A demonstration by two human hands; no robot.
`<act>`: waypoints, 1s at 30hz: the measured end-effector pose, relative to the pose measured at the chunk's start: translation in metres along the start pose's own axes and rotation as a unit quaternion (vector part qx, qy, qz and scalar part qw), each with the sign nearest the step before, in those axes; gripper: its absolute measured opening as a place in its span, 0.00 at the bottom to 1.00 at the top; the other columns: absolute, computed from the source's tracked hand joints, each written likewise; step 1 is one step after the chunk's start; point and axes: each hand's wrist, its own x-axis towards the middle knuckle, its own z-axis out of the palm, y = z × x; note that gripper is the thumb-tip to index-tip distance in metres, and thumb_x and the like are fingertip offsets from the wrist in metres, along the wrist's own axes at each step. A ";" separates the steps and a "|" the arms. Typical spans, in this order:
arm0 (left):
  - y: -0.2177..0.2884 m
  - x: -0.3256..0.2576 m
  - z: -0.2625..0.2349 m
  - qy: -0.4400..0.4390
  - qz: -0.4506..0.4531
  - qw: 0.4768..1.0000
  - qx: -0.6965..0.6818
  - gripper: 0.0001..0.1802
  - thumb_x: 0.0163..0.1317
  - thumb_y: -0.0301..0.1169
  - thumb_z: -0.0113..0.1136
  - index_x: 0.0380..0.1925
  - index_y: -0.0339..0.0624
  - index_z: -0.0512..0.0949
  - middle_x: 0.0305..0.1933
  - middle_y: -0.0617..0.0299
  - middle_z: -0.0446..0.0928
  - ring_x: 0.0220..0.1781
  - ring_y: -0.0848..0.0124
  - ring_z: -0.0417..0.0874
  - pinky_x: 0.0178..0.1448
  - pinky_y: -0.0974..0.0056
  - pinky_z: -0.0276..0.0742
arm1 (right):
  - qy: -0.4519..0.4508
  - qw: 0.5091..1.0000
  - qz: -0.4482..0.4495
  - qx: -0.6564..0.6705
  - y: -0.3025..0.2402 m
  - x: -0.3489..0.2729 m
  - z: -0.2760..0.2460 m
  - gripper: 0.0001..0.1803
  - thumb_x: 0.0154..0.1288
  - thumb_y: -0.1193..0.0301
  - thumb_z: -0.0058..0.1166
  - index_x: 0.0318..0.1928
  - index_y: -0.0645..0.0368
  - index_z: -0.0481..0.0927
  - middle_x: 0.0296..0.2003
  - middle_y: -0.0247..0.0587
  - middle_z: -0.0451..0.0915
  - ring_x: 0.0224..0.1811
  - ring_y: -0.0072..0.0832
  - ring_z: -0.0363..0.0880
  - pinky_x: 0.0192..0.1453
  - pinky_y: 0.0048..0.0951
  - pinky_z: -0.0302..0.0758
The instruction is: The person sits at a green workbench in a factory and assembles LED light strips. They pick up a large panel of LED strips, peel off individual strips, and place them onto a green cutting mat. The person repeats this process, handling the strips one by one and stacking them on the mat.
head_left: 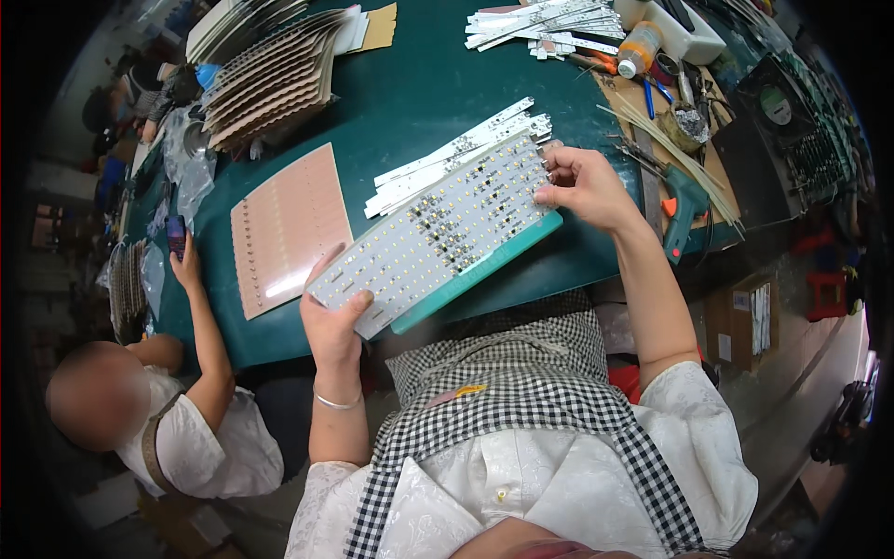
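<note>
While the white LED circuit panel [438, 219] is held aslant over the near edge of the green table [410, 74], its dotted face reads as one whole sheet, so work on this piece looks unfinished. The left hand [331, 319] has its grip pinching the panel's lower-left corner, thumb on the component side; the right hand [593, 189] has its grip pinching the far right end between thumb and fingers. Just behind the panel, narrow LED strips [452, 149] lie loose, and a strip pile [549, 23] sits at the table's far side; these seem to be pieces already separate. A turquoise slab [480, 272] shows under the panel's near edge, though contact cannot be told. To the left lie a pinkish-tan board [296, 233] and, farther back, a wavy-edged board stack [270, 84], which may be what is left, though their kind is unclear.
</note>
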 end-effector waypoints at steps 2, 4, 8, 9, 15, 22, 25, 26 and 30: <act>-0.005 0.001 0.000 -0.013 -0.024 1.000 -0.007 0.29 0.46 0.25 0.75 0.49 0.28 0.74 0.44 0.55 0.80 0.45 0.68 0.81 0.51 0.65 0.77 | -0.018 1.000 -0.004 -0.003 0.000 0.003 -0.001 0.13 0.50 0.83 0.63 0.37 0.66 0.75 0.32 0.30 0.75 0.36 0.16 0.75 0.41 0.21 0.74; -0.004 -0.002 0.006 0.008 -0.026 0.999 0.024 0.26 0.46 0.24 0.74 0.46 0.28 0.77 0.42 0.56 0.81 0.42 0.69 0.82 0.50 0.65 0.78 | -0.046 0.999 -0.009 -0.019 -0.001 0.003 -0.006 0.14 0.51 0.82 0.64 0.38 0.68 0.75 0.31 0.31 0.73 0.33 0.18 0.75 0.39 0.23 0.75; -0.008 -0.020 0.000 -0.014 0.113 0.965 0.238 0.17 0.46 0.21 0.72 0.38 0.32 0.81 0.33 0.56 0.83 0.32 0.69 0.84 0.41 0.67 0.80 | 0.000 0.993 -0.062 -0.102 0.000 -0.005 -0.005 0.16 0.49 0.83 0.64 0.41 0.66 0.78 0.32 0.35 0.81 0.34 0.20 0.80 0.41 0.24 0.77; -0.007 -0.025 0.000 -0.046 0.177 0.933 0.308 0.16 0.45 0.20 0.72 0.37 0.34 0.81 0.31 0.56 0.83 0.30 0.69 0.84 0.39 0.68 0.80 | 0.015 0.989 -0.069 -0.131 -0.004 -0.010 -0.004 0.17 0.48 0.84 0.64 0.41 0.65 0.79 0.33 0.35 0.82 0.35 0.21 0.81 0.42 0.25 0.77; -0.011 -0.022 -0.004 -0.087 0.304 0.877 0.361 0.11 0.44 0.17 0.69 0.31 0.35 0.83 0.28 0.54 0.83 0.27 0.65 0.84 0.35 0.69 0.79 | 0.072 0.973 -0.140 -0.168 -0.001 -0.020 0.006 0.17 0.47 0.81 0.65 0.41 0.65 0.79 0.33 0.41 0.85 0.33 0.25 0.84 0.41 0.27 0.78; -0.022 -0.015 -0.009 -0.038 0.105 0.980 0.163 0.08 0.52 0.20 0.68 0.33 0.29 0.82 0.32 0.59 0.84 0.32 0.75 0.82 0.38 0.70 0.78 | 0.024 0.993 -0.059 -0.098 -0.001 -0.009 0.002 0.19 0.50 0.80 0.66 0.45 0.65 0.78 0.35 0.34 0.81 0.35 0.18 0.76 0.43 0.23 0.75; -0.025 -0.019 -0.014 -0.063 0.196 0.943 0.264 0.08 0.50 0.20 0.69 0.31 0.32 0.81 0.28 0.55 0.83 0.26 0.72 0.82 0.32 0.71 0.76 | 0.025 0.993 -0.049 -0.101 -0.005 -0.014 0.003 0.21 0.50 0.82 0.65 0.47 0.66 0.78 0.36 0.36 0.83 0.37 0.20 0.79 0.45 0.24 0.76; -0.023 -0.020 -0.008 -0.063 0.209 0.941 0.259 0.08 0.49 0.20 0.70 0.30 0.33 0.81 0.26 0.54 0.82 0.25 0.70 0.83 0.30 0.70 0.76 | 0.026 0.993 -0.051 -0.104 -0.004 -0.016 0.000 0.21 0.50 0.82 0.64 0.47 0.66 0.78 0.37 0.37 0.83 0.38 0.20 0.80 0.46 0.24 0.76; -0.015 -0.025 -0.002 -0.074 0.311 0.851 0.418 0.08 0.47 0.19 0.70 0.29 0.31 0.82 0.26 0.53 0.82 0.24 0.67 0.82 0.30 0.69 0.76 | 0.035 0.979 -0.140 -0.146 0.003 -0.017 0.000 0.16 0.49 0.84 0.63 0.41 0.67 0.80 0.34 0.39 0.85 0.37 0.22 0.83 0.44 0.25 0.79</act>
